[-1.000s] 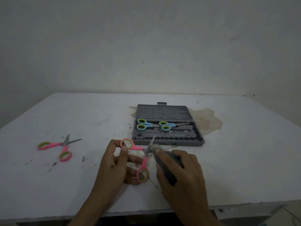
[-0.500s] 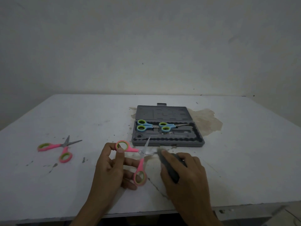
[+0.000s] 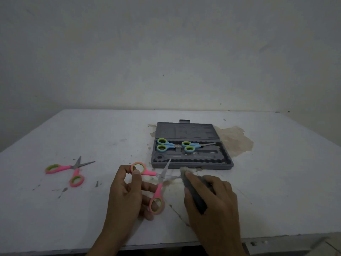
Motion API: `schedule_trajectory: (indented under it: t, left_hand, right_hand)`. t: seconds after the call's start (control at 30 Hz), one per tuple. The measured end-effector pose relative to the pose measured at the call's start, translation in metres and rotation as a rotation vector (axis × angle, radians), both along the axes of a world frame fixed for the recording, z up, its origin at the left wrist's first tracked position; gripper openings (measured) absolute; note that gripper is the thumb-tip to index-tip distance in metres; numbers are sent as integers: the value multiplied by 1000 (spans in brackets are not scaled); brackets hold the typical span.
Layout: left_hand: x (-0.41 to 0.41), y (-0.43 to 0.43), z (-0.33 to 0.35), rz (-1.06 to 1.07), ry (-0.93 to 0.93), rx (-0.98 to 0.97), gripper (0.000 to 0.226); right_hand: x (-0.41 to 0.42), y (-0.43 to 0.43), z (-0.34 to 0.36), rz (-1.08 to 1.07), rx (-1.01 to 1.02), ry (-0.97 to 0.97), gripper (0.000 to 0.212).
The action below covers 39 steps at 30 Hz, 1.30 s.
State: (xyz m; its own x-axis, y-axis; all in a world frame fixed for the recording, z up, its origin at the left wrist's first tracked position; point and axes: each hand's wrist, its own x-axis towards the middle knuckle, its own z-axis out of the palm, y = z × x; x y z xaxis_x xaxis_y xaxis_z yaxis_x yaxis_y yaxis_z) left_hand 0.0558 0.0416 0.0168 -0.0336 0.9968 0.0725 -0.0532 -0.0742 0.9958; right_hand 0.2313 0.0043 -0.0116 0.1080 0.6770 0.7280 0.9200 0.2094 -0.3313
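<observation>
Two grips over stained white table [image 3: 276, 182]: L hand [image 3: 127, 196] round pink scissors [image 3: 158, 189], R hand [image 3: 215, 204] round prob. gray stone [image 3: 193, 189].

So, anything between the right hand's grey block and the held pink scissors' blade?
Nothing visible. The dark grey block in the right hand has its pale tip right at one blade of the open pink-handled scissors, held by the left hand.
</observation>
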Motion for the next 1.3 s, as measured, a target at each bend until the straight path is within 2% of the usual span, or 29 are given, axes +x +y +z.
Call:
schedule_trajectory:
  t: [0.13,0.2,0.33,0.47,0.6,0.73,0.83,0.97,1.07,1.3]
  left_hand:
    - [2,-2,0,0,66,21,13]
    - [3,-2,0,-5,91,33,13]
    - [4,1,-3,-20,146,40,12]
    - [2,0,-4,10,149,45,11]
    - [2,2,-5,13,156,54,11]
    - [2,0,-3,0,110,54,12]
    - [2,-1,-2,1,117,55,11]
    - [1,0,-4,-2,129,57,10]
    - [2,0,-4,1,162,74,9]
    - [1,0,-5,4,146,83,9]
  right_hand:
    - [-3,-4,15,252,-80,-278,41]
    - [-1,0,20,260,-151,-386,39]
    - [3,7,33,199,-181,-340,37]
    - [-6,-1,30,239,-153,-420,39]
    - [5,8,35,140,-130,-334,36]
    - [-1,5,32,234,-170,-416,35]
    - [1,7,35,156,-183,-317,35]
    - [-4,8,31,187,-181,-370,34]
    - [-8,7,34,172,-185,-299,36]
    - [-12,5,30,186,-210,-320,37]
